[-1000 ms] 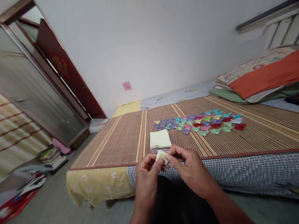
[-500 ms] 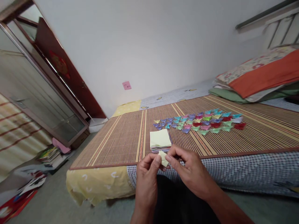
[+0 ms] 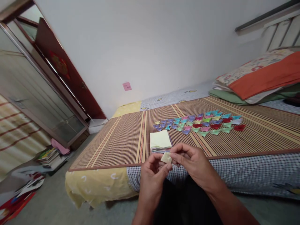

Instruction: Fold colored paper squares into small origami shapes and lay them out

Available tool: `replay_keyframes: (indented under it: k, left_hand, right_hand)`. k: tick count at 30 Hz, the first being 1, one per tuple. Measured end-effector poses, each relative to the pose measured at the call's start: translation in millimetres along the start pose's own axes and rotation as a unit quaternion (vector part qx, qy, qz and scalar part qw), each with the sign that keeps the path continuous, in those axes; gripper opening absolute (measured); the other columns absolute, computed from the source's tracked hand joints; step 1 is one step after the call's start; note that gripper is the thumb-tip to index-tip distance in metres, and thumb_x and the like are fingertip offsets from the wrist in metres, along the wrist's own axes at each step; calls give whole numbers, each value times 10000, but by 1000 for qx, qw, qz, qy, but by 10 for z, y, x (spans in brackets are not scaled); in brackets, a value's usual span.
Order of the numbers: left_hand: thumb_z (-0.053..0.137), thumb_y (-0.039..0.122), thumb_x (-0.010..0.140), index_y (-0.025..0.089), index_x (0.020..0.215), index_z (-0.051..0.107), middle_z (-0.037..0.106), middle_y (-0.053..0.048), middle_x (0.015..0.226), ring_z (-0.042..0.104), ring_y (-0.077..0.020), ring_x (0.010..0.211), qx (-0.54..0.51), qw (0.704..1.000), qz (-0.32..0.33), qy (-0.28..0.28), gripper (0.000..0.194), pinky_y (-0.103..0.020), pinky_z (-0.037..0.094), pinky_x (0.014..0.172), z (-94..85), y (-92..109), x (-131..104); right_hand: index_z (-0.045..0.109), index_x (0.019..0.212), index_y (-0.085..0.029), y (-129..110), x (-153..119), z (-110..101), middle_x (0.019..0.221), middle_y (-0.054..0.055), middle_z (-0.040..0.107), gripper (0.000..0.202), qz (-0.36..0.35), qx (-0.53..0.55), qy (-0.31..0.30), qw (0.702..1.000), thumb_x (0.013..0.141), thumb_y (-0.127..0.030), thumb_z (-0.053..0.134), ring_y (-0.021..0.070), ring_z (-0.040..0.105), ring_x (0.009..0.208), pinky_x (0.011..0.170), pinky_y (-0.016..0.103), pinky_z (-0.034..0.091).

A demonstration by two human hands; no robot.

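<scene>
A small pale yellow folded paper (image 3: 166,157) is held between both hands at the near edge of the bed. My left hand (image 3: 153,178) pinches its lower left side with thumb and fingers. At its right corner my right hand (image 3: 195,164) grips it with thumb and forefinger. Just beyond the hands lies a stack of paper squares (image 3: 160,140) with a pale yellow sheet on top. Rows of small folded paper pieces (image 3: 197,125) in many colours spread over the mat behind and to the right of the stack.
A striped mat (image 3: 117,140) covers the bed. Folded bedding (image 3: 262,75) is piled at the far right. Books (image 3: 49,157) and papers sit at the lower left, near the brown door (image 3: 63,65). A pink note (image 3: 127,86) is on the wall.
The folded paper has been turned in the fingers and moved slightly right. My left hand has shifted right, its thumb now lower on the paper.
</scene>
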State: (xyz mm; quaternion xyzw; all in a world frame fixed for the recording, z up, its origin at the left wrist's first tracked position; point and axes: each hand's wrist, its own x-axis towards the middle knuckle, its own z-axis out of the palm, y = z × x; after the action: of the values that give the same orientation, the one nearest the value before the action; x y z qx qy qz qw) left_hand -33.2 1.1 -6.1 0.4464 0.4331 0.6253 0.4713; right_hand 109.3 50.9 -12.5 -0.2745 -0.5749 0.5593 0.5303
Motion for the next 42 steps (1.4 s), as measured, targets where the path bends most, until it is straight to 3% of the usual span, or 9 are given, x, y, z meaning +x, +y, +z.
replay_keyframes:
  k: [4, 8, 14, 17, 24, 28, 34, 38, 42]
  left_hand:
    - [850, 302, 778, 165, 760, 710, 692, 4, 691, 618, -114, 632, -11, 998, 44, 37, 197, -214, 506, 642, 51, -19, -4]
    - [836, 302, 801, 165, 760, 728, 690, 10, 698, 605, -89, 601, 23, 995, 76, 53, 180, -173, 475, 581, 32, 19, -13]
    - [791, 340, 861, 162, 1076, 762, 687, 6, 624, 612, -89, 497, -32, 999, 11, 8, 280, -167, 444, 504, 26, -7, -47]
    - [802, 341, 845, 140, 985, 785, 706, -22, 641, 627, -94, 490, -95, 995, -12, -5, 246, -162, 443, 480, 45, -21, -46]
    - [804, 318, 840, 160, 956, 812, 765, -56, 737, 701, -136, 606, -88, 996, 24, -7, 196, -204, 535, 590, 9, -12, -37]
    - [764, 330, 876, 181, 985, 819, 799, -70, 825, 722, -173, 720, 41, 994, 98, 27, 193, -259, 578, 703, -55, 31, -59]
    - [720, 319, 900, 205, 1052, 824, 808, -90, 999, 742, -234, 932, 140, 984, 108, 27, 216, -302, 577, 846, -75, 156, -99]
    - [656, 417, 943, 191, 1092, 813, 788, -81, 885, 727, -201, 783, 124, 988, 87, 23, 313, -297, 581, 788, -80, 193, -115]
    - [701, 462, 910, 182, 1136, 781, 784, -94, 987, 710, -171, 728, 79, 994, 63, 41, 368, -289, 583, 752, -59, 202, -122]
  right_hand:
    - [688, 814, -173, 40, -10, 50, 666, -19, 676, 241, 11, 59, -4, 998, 833, -381, 809, 115, 622, 601, 583, 227, 491]
    - [689, 830, -189, 9, -46, 59, 716, -23, 684, 176, -24, 24, -33, 999, 876, -327, 788, 119, 651, 658, 640, 226, 521]
    - [678, 854, -211, -28, -52, 132, 617, -48, 603, 196, -33, 86, -54, 994, 934, -386, 717, 124, 595, 514, 536, 250, 538]
    - [697, 842, -215, 32, -47, 171, 656, -34, 605, 193, -41, 95, -43, 994, 919, -389, 730, 126, 598, 542, 522, 238, 539]
    - [727, 916, -227, 121, -87, 43, 909, 23, 677, 48, -127, -50, 15, 991, 932, -242, 685, 164, 674, 819, 730, 259, 561]
    - [738, 1113, -280, -53, -109, -54, 1126, 47, 676, 245, -193, -184, -5, 964, 924, -143, 663, 192, 674, 1010, 854, 291, 548]
    - [774, 956, -274, -165, -102, 21, 982, 27, 643, 175, -228, -174, -26, 958, 926, -127, 682, 168, 685, 894, 762, 248, 579]
    - [768, 948, -272, -127, -105, 76, 968, 30, 635, 190, -252, -160, -12, 955, 946, -122, 651, 166, 688, 853, 703, 233, 589]
    - [761, 955, -265, -88, -107, 76, 961, 35, 641, 206, -296, -186, 1, 937, 947, -93, 647, 171, 691, 889, 741, 232, 584]
